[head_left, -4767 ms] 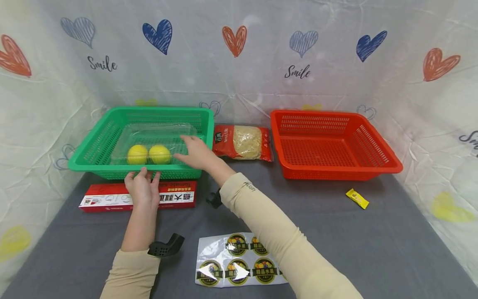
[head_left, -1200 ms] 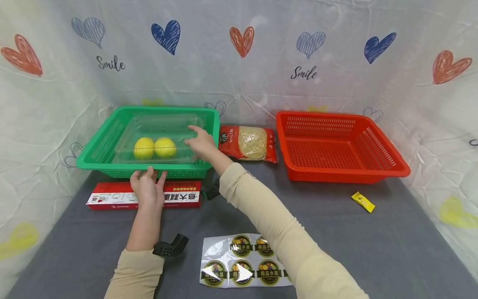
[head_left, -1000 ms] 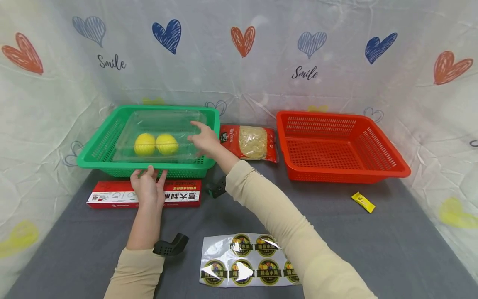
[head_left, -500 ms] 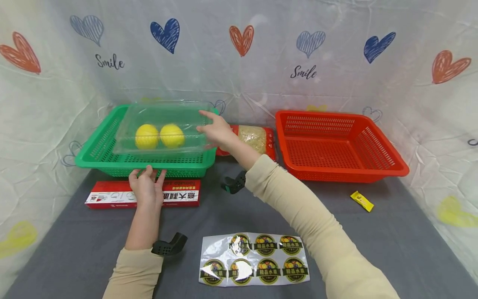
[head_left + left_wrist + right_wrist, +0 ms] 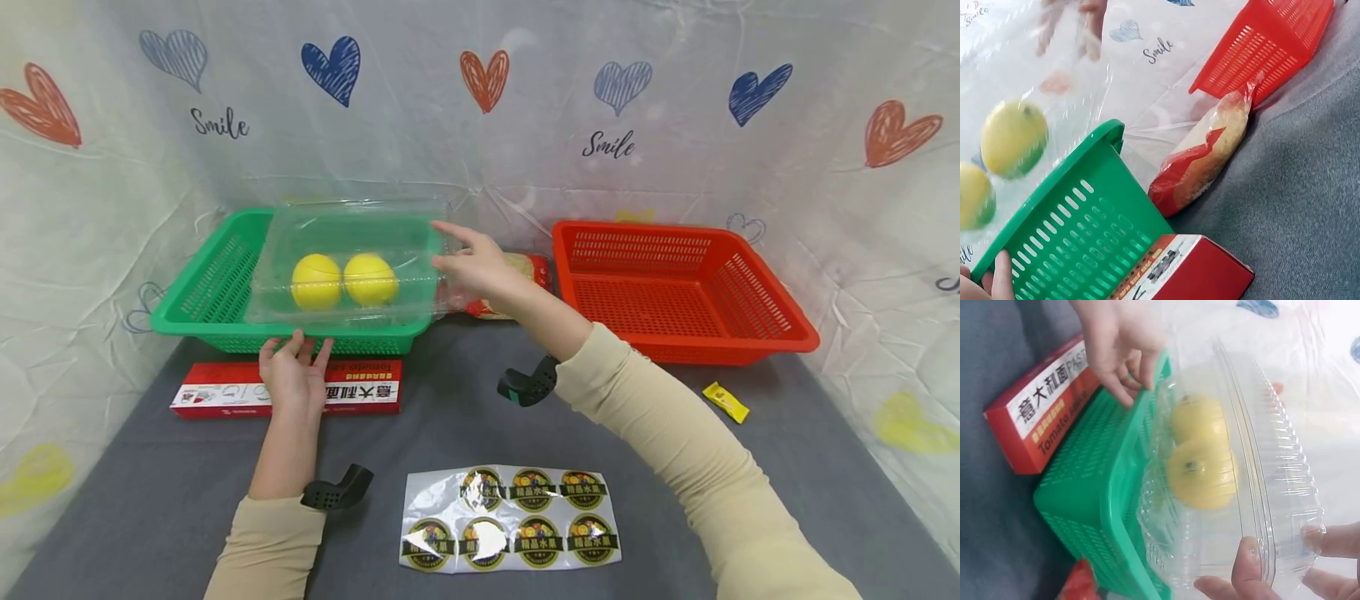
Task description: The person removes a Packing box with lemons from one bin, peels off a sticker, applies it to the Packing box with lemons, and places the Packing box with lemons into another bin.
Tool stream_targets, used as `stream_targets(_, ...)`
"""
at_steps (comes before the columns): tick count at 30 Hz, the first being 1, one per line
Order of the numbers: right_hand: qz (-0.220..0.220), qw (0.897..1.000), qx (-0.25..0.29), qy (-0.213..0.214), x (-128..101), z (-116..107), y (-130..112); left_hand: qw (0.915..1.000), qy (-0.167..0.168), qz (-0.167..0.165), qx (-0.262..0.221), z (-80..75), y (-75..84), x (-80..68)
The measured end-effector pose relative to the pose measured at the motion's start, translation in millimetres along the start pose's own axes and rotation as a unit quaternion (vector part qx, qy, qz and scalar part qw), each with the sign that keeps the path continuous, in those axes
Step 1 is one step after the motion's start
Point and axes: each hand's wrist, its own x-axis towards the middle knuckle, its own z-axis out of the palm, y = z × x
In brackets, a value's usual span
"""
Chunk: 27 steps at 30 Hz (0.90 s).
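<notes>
Above the green basket [image 5: 191,327], on the left part of the bench [image 5: 450,433], a clear plastic container [image 5: 337,237] is held by the person's right hand [image 5: 480,267]. This hand grips the container at its right end, and in the right wrist view one can see fingers on both sides of its seam. Inside lie two yellow fruits [image 5: 316,282], side by side and near the front wall. The right end of the container reaches past the side of the basket; whether its lower edge touches the front rim, I cannot tell.

The left hand [image 5: 294,379] holds the front rim of the same basket, with the fingers bent against the plastic. Under its wrist, just before the basket, lies a long red and white box [image 5: 225,390].

Between the two baskets there is a red bag [image 5: 1200,156] with a pale content, which the right hand partly covers in the head view. The red basket [image 5: 675,343] stands on the right, and in front of it lies a small yellow packet [image 5: 725,402]. Nearer to the person, a white sheet [image 5: 510,521] carries seven round stickers in two rows. Behind everything hangs a pale cloth [image 5: 525,158] with printed hearts and the word "Smile".
</notes>
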Motion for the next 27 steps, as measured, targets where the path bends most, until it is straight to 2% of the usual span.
stream_targets(8,0.002,1.0,0.015,-0.009,-29,-30,7,0.9987,-0.037,0.032,-0.014,-5.2,-4.9,2.7)
stream_targets(12,-0.007,1.0,0.001,-0.005,-40,-43,14,0.9974,-0.052,0.042,-0.024,-8.3,-5.2,3.9)
stream_targets(19,0.006,1.0,-0.023,0.001,-59,-59,21,0.9989,-0.039,0.027,-0.004,-8.5,-3.6,6.1)
stream_targets(27,0.0,0.999,-0.032,-0.001,-80,-73,33,0.9979,-0.046,0.045,-0.003,-9.9,-6.5,7.5)
